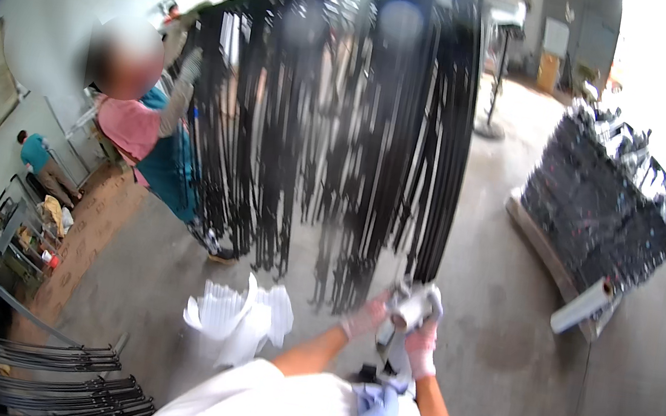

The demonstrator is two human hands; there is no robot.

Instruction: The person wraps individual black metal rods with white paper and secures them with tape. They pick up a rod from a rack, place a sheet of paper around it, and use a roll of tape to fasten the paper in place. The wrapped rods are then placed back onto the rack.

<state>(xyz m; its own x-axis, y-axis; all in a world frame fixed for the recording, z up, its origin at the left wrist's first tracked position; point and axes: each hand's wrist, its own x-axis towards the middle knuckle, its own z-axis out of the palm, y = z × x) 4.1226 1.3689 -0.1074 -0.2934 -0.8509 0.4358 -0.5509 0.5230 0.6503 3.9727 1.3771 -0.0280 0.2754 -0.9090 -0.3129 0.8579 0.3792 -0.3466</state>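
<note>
Clasping a pale roll [412, 309], the gloved right hand [422, 346] curls around its side; the gloved left hand [366, 318] is just beside it, its grip too blurred to tell. Ahead hang black strips [383, 129]; well rightward, a pallet [540, 248] bears a dark stack [593, 195].

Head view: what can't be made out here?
All in the head view:
- Left hand: fingertips blurred beside the white roll; can't tell whether they grip it.
- Hanging black strips: blur and overlap hide their number.
- Black rods, lower left: far ends cut off by the dark fisheye rim.
- Distant person in teal: too small to tell what their hands hold.
</note>
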